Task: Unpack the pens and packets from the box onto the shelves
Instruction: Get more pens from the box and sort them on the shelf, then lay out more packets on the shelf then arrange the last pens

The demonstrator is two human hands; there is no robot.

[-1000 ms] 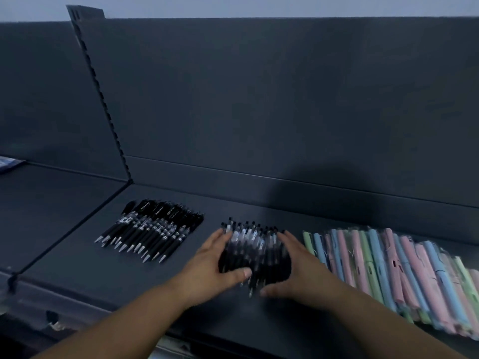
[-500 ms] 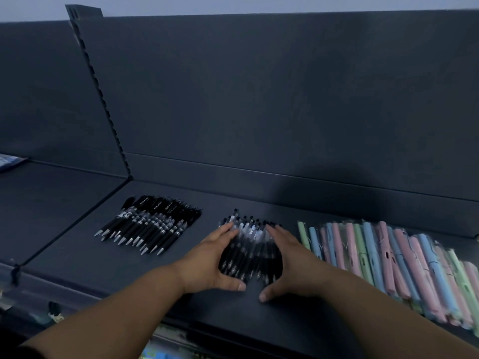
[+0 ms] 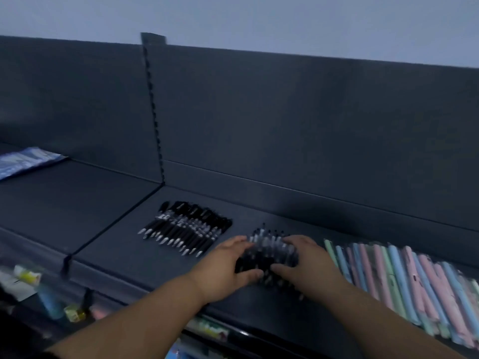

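Closing round the bundle of black pens, the left hand and right hand now cup it from both sides. Half a second ago they lay flatter beside it. The thumbs have drawn almost together at its near end, and each grip is curled about the bundle, the right fingers lying over its top. The bundle has stayed on the shelf, between the spread row of black pens and the pastel pens, apart from the row. This is probably the squaring-up of an already unpacked batch rather than a fresh lift. The bundle's long axis runs from the shelf's front edge towards the back panel, push-button ends to the rear and tips towards the person, though blur hides finer detail.
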